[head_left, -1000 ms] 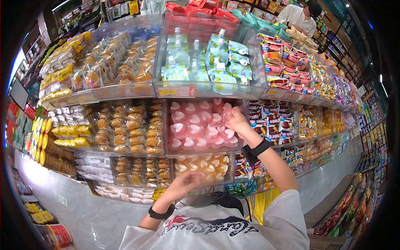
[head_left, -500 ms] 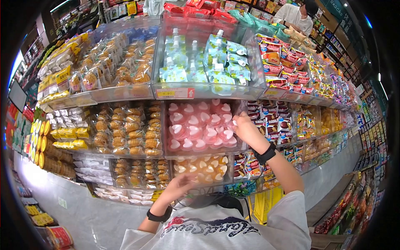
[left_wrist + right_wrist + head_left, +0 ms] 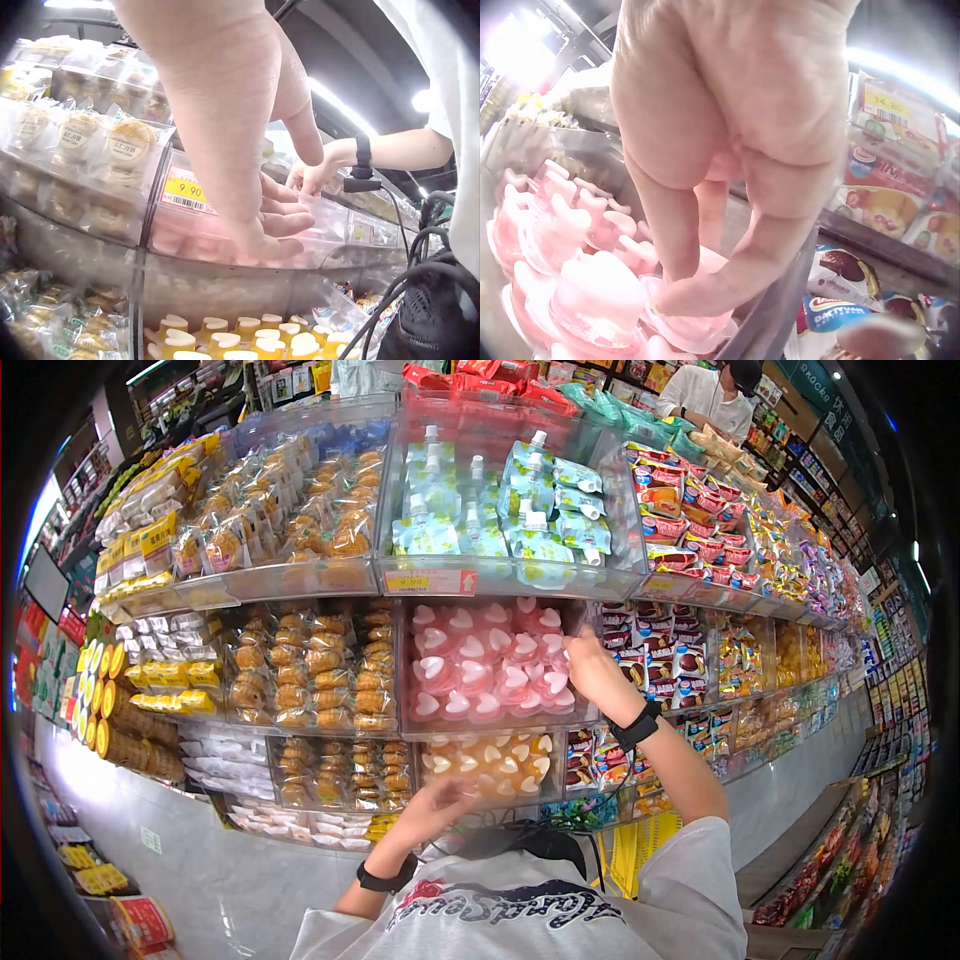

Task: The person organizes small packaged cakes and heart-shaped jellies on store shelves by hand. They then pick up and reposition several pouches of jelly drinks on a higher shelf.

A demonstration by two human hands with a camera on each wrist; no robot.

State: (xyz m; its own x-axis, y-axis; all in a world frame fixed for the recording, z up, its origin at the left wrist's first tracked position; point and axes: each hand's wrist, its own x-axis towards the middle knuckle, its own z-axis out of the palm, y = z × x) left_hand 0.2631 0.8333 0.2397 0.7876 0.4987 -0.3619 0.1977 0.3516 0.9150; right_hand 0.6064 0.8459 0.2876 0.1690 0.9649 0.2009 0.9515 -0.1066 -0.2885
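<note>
My right hand (image 3: 602, 678) is at the right side of a clear bin (image 3: 490, 728) full of pink jelly cups (image 3: 470, 675) with heart-shaped tops. In the right wrist view, thumb and fingers pinch one pink jelly cup (image 3: 694, 328) beside the bin's side wall, and the hand partly covers it. Lower down, my left hand (image 3: 437, 807) hangs in front of the bin of orange-yellow cups (image 3: 490, 768), holding nothing. Its fingers (image 3: 283, 223) are loosely bent in the left wrist view. Both wrists wear black straps.
Wrapped cookies (image 3: 330, 670) fill the bins on the left. Chocolate-brown packets (image 3: 670, 655) lie just right of the pink cups. Spouted pouches (image 3: 530, 510) stand on the tier above. A person in white (image 3: 705, 405) is behind the display. Black cables (image 3: 420, 262) hang near my body.
My right hand has moved from over the pink cups' upper right to the bin's right side, slightly lower. The left hand has stayed nearly in place.
</note>
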